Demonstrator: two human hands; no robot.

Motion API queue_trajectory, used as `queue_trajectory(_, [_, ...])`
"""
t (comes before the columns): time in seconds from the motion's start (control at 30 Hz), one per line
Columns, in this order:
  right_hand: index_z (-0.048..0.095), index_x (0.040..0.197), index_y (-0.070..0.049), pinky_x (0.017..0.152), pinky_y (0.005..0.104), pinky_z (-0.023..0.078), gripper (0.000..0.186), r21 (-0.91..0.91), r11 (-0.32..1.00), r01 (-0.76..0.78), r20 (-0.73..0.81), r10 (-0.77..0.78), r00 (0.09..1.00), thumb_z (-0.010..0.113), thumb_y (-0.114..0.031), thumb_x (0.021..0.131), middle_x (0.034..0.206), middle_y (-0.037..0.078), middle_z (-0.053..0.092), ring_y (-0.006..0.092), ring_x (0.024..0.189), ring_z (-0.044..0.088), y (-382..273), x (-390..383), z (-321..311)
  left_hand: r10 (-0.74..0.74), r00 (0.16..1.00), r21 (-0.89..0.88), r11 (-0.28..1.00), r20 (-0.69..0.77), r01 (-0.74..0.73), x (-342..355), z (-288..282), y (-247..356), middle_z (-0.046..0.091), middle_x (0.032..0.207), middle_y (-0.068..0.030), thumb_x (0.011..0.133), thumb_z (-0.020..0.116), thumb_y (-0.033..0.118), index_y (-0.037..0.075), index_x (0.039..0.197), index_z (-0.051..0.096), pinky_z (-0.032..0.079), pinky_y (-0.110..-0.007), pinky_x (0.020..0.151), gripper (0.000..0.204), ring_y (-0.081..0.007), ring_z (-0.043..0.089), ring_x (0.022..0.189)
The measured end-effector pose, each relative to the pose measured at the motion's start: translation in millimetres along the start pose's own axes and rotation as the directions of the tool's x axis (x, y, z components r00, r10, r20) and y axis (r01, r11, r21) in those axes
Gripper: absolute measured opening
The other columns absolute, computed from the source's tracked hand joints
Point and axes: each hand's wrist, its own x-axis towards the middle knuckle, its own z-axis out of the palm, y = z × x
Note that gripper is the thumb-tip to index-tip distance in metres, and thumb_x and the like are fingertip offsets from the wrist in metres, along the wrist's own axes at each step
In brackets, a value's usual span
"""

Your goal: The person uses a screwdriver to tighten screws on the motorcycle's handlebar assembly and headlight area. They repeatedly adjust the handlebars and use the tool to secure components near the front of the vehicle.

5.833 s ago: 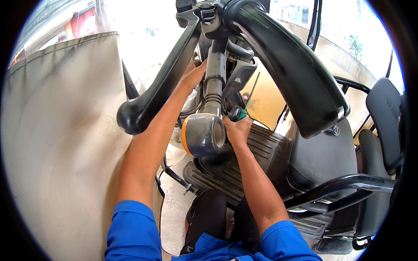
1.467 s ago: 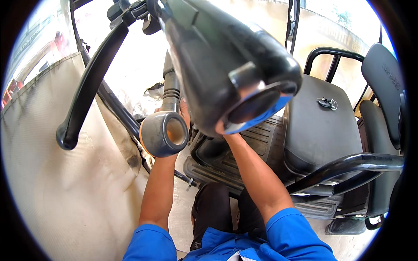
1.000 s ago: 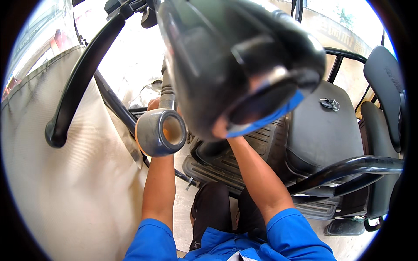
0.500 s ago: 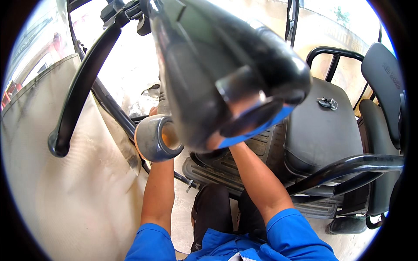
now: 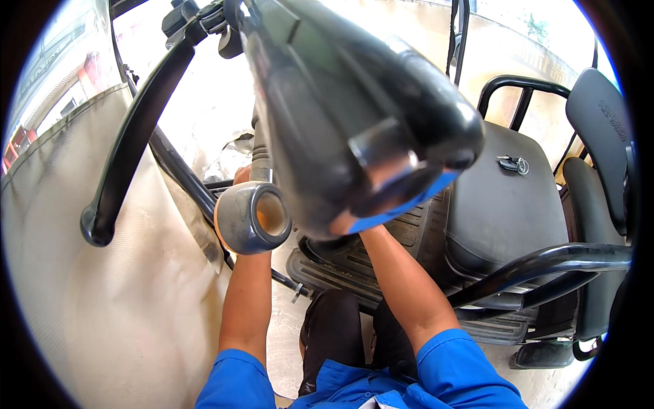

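A glossy black housing (image 5: 354, 88) hangs close to me and covers the middle of the view. My left forearm (image 5: 246, 293) reaches up behind a round grey lamp (image 5: 238, 221) with an orange inside. Only a sliver of my left hand (image 5: 242, 175) shows above that lamp, beside a grey ribbed shaft (image 5: 261, 153); its fingers are hidden. Under the housing goes my right forearm (image 5: 405, 279), and the right hand is wholly covered by it. The housing's shiny lower end reflects blue and skin tones.
A black lever (image 5: 129, 150) with a ball end juts out at left, before a beige canvas sheet (image 5: 88, 273). At right stands a black seat (image 5: 504, 204) with keys (image 5: 512, 164) on it and a tubular armrest (image 5: 545, 262). A ribbed footboard (image 5: 340, 273) lies below.
The lever, lamp and housing sit slightly further right in view. A bit more of the ribbed shaft shows. Both forearms stay nearly in place.
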Motion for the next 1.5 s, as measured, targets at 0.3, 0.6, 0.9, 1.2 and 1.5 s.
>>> queue_trajectory(0.3, [0.055,0.114,0.010,0.094,0.0481,0.049,0.069,0.020,0.997,0.076,0.023,-0.076,0.997,0.084,-0.035,0.069,0.119,0.025,0.049,0.0435,0.109,0.058,20,10,15,-0.070,0.998,-0.087,0.994,0.004,0.070,8,-8,26,0.057,0.057,-0.0234,0.096,0.059,0.025,0.001,0.060,0.058,0.046,-0.049,0.058,0.044,-0.0423,0.058,0.054])
queue_trajectory(0.6, [0.064,0.072,-0.001,0.056,0.0350,0.047,0.032,0.428,0.892,-0.147,0.004,0.161,0.987,0.083,-0.025,0.078,0.069,0.008,0.064,0.0173,0.062,0.061,8,52,-15,-0.104,0.930,-0.016,0.993,0.354,0.117,35,-60,51,0.063,0.069,-0.0095,0.073,0.071,0.023,0.010,0.072,0.059,0.048,-0.039,0.070,0.018,-0.0296,0.066,0.068])
queue_trajectory(0.9, [0.063,0.105,-0.001,0.053,0.0355,0.046,0.038,0.807,0.579,-0.116,0.114,0.039,0.993,0.083,-0.023,0.082,0.092,0.010,0.060,0.0200,0.068,0.058,-102,117,-37,-0.076,0.992,0.046,0.996,0.098,0.072,36,-33,41,0.061,0.053,-0.0121,0.088,0.067,0.023,0.008,0.056,0.060,0.045,-0.040,0.057,0.036,-0.0298,0.061,0.048])
queue_trajectory(1.2, [0.062,0.091,0.005,0.053,0.0329,0.051,0.025,0.655,0.752,-0.073,0.117,-0.006,0.993,0.078,-0.011,0.080,0.080,0.010,0.062,0.0200,0.061,0.060,-107,143,-40,-0.095,0.995,-0.283,0.954,0.042,0.103,24,-28,30,0.059,0.052,-0.0118,0.087,0.068,0.020,0.008,0.055,0.056,0.044,-0.040,0.051,0.036,-0.0301,0.060,0.048])
queue_trajectory(1.5, [0.064,0.094,0.000,0.055,0.0314,0.051,0.021,0.651,0.756,-0.071,0.093,0.013,0.996,0.076,-0.011,0.082,0.084,0.009,0.062,0.0183,0.065,0.061,-101,152,-37,-0.047,0.994,0.019,0.999,0.100,0.045,34,-37,41,0.060,0.053,-0.0113,0.088,0.068,0.022,0.008,0.057,0.057,0.044,-0.040,0.056,0.036,-0.0295,0.061,0.049])
